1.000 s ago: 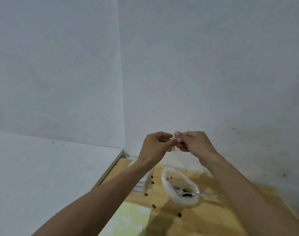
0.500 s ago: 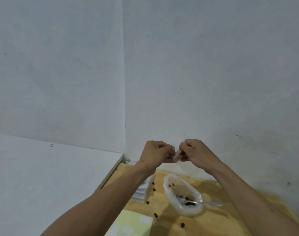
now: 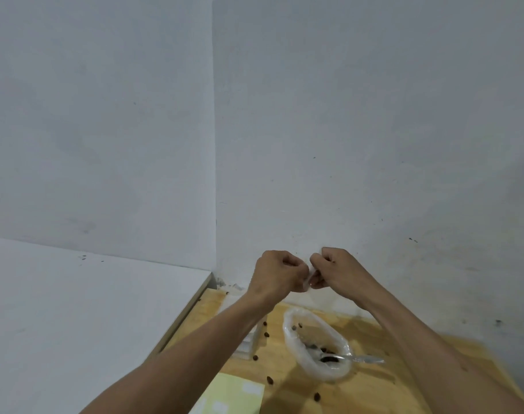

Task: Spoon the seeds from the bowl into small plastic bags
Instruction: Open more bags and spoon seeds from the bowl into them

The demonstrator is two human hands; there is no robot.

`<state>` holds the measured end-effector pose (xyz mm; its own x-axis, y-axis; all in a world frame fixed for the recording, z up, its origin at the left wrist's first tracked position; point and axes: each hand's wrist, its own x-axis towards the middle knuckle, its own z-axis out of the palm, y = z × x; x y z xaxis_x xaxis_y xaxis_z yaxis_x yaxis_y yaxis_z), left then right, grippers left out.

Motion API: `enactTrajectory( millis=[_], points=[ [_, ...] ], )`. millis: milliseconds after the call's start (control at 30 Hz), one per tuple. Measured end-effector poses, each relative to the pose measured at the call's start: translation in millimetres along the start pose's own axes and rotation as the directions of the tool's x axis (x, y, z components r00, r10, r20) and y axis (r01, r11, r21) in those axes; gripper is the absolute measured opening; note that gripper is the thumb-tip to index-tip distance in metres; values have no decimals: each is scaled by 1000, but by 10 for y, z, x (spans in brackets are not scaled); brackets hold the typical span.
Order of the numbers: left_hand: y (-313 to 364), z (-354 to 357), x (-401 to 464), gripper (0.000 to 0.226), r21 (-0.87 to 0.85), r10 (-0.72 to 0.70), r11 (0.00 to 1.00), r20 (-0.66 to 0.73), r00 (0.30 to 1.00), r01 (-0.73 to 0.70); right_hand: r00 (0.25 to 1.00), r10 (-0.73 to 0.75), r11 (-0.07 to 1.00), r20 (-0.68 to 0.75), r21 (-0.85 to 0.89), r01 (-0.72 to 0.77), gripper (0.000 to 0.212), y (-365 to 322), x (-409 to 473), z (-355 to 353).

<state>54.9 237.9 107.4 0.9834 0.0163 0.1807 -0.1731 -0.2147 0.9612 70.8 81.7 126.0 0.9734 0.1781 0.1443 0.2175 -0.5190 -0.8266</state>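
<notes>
Both hands have sunk a little against the wall since a moment ago, and the fists have drawn slightly apart, the fingers curling tighter. Seen from the head camera, the left hand [image 3: 277,271] and the right hand [image 3: 334,270] are held up in front of the corner, above the desk [image 3: 374,392], each pinching an edge of a small plastic bag [image 3: 308,282], a thin, nearly clear scrap that shows only as a pale sliver between the knuckles; whether its mouth is open I cannot tell. Below them the bowl [image 3: 296,345] sits on the yellowish wooden desk, oval, lined or made of crinkly translucent film, with a few dark seeds [image 3: 314,346] left at its near end and a shiny metal spoon [image 3: 349,358] resting in it, handle poking over the rim to the right. Loose seeds [image 3: 269,380], small, hard and rounded, lie scattered on the wood. A stack of flat pale packets [image 3: 249,343] stands just left of the bowl, partly behind the left forearm. My worry is the film: so slick and flimsy, it could slip from the fingertips or tear if tugged, and a forearm coming down could catch the overhanging handle and tip the light bowl.
</notes>
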Motion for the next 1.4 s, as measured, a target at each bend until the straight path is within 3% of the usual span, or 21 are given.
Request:
enactTrajectory(
  millis=[67, 167, 433, 567, 667, 700, 767, 833, 900, 967, 1033, 1167, 1300, 1400],
  points=[
    [20, -54, 29, 15, 88, -6, 996, 67, 998, 1, 999, 43, 997, 1, 66, -43, 26, 21, -10, 14],
    [49, -73, 32, 6, 116, 10, 993, 21, 1000, -13, 994, 108, 985, -26, 139, -103, 22, 40, -12, 36],
    [-10, 18, -21, 13, 56, -36, 997, -202, 979, 48, 979, 102, 994, -175, 47, -96, 14, -10, -6, 91],
    [9, 61, -13, 13, 170, 83, 985, -296, 952, -34, 964, 97, 993, -246, -47, -112, 20, -13, 30, 127],
    [6, 23, -20, 9, 260, 165, 958, -165, 972, -119, 958, 86, 990, -272, -81, -112, 25, -29, 51, 45],
    [-1, -19, -18, 21, 266, 174, 952, -65, 983, -151, 960, 93, 991, -263, -73, -116, 26, -35, 46, -4],
    [-18, -128, -1, 72, 300, 154, 933, 167, 974, -199, 966, 141, 989, -218, -7, -146, 29, -40, 42, -86],
    [-10, -199, 30, 119, 415, 157, 868, 294, 943, -274, 967, 213, 975, -141, 95, -201, 31, -70, 44, -109],
    [-26, -204, 88, 138, 522, 240, 749, 361, 901, -409, 975, 217, 970, -44, 123, -211, 33, -88, 35, -94],
    [-38, -178, 149, 137, 563, 302, 664, 399, 866, -492, 989, 142, 983, 52, 109, -147, 41, -73, 21, -87],
    [-53, -158, 179, 123, 569, 267, 673, 410, 872, -473, 995, 57, 998, 86, 36, -60, 34, -32, -9, -104],
    [-89, -132, 149, 104, 614, 252, 638, 404, 879, -465, 1000, 2, 993, -10, -115, -3, 21, 100, -17, -143],
    [-107, -56, 144, 102, 655, 277, 573, 411, 869, -493, 998, 34, 999, -60, -22, -36, 24, 167, -19, -137],
    [-123, -35, 157, 100, 695, 339, 504, 388, 857, -513, 976, -13, 998, -216, -71, -3, 8, 144, -37, -151]
  ],
)
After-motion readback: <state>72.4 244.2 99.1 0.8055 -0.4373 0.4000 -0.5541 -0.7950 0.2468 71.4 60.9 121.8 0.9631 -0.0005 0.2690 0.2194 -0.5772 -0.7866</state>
